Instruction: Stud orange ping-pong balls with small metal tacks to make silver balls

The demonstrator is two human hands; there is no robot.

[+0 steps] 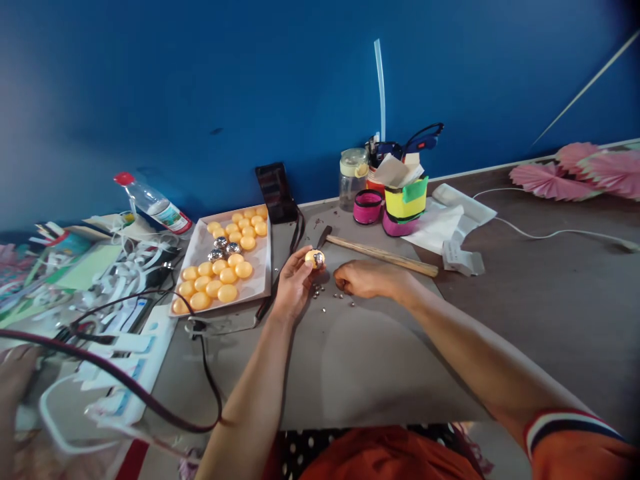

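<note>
My left hand (294, 279) is closed round an orange ping-pong ball (312, 257), which is partly covered with small shiny silver pieces. Just to the right, my right hand (363, 278) rests low over the table with its fingers curled together; whatever is between the fingertips is hidden. Several tiny silver pieces (317, 291), like tacks or studs, lie scattered on the table around the right fingertips. Behind both hands lies a hammer (383, 255) with a wooden handle, its dark head nearest the ball.
On the left stands a shallow white box (257, 283) holding orange balls and several silver-covered ones. Cables (150, 400) and a power strip (153, 343) crowd the left side. A jar (353, 183), coloured tape rolls (368, 207) and white paper (463, 210) stand at the back.
</note>
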